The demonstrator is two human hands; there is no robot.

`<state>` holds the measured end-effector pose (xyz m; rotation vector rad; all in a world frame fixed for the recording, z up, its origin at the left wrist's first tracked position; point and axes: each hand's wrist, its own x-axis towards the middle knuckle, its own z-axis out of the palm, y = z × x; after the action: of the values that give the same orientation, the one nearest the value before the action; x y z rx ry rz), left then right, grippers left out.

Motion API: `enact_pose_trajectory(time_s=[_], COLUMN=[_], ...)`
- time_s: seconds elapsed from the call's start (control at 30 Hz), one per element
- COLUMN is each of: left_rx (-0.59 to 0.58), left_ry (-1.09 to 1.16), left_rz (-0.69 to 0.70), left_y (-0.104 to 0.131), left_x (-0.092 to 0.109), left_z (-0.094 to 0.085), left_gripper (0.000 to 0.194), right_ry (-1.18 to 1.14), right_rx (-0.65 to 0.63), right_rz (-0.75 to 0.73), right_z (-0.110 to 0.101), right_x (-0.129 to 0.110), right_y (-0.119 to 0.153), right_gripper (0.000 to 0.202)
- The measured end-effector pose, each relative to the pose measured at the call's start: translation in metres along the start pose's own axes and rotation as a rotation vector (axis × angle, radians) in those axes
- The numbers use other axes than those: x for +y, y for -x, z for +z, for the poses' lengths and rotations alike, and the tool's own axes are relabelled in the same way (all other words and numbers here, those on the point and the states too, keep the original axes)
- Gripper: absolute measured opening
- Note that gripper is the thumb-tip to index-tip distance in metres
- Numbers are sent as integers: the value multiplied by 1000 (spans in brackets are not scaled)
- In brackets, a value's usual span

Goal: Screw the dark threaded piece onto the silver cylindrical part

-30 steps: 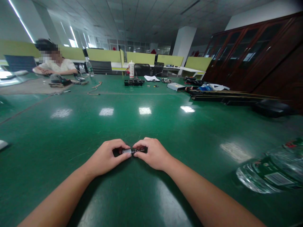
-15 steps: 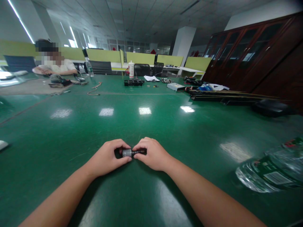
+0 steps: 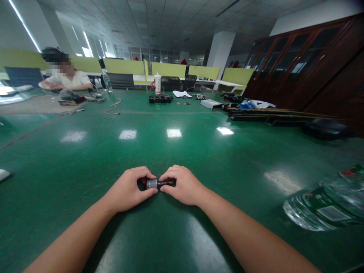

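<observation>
Left hand pinches grey cylinder | right hand pinches ridged dark shaft | glossy green surface | clear bottle, 3 o'clock

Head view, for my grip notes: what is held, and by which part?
The metal part, by its silver end, in the left hand; right hand around its dark shaft, contact unclear.

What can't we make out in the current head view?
Head view: right end of the dark shaft, lost in shadow by the right hand.
Head view: rest of the large bottle, cut by right edge.
Head view: rest of the white object, cut by left edge.
Head view: black item at right, blurred.
</observation>
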<state>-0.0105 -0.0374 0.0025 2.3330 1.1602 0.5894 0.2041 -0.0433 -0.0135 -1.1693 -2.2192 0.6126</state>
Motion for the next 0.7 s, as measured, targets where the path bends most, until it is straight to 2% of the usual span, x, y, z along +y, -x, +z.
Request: enact_pose_trajectory(time_s=[0.7], left_rx=[7], left_ry=[-20], left_rz=[-6], left_y=[0], left_x=[-1], left_z=[0], left_gripper=[20], right_ry=[-1], right_rx=[-8], right_rz=[16], right_z=[-3], right_x=[0], right_y=[1], right_gripper=[15])
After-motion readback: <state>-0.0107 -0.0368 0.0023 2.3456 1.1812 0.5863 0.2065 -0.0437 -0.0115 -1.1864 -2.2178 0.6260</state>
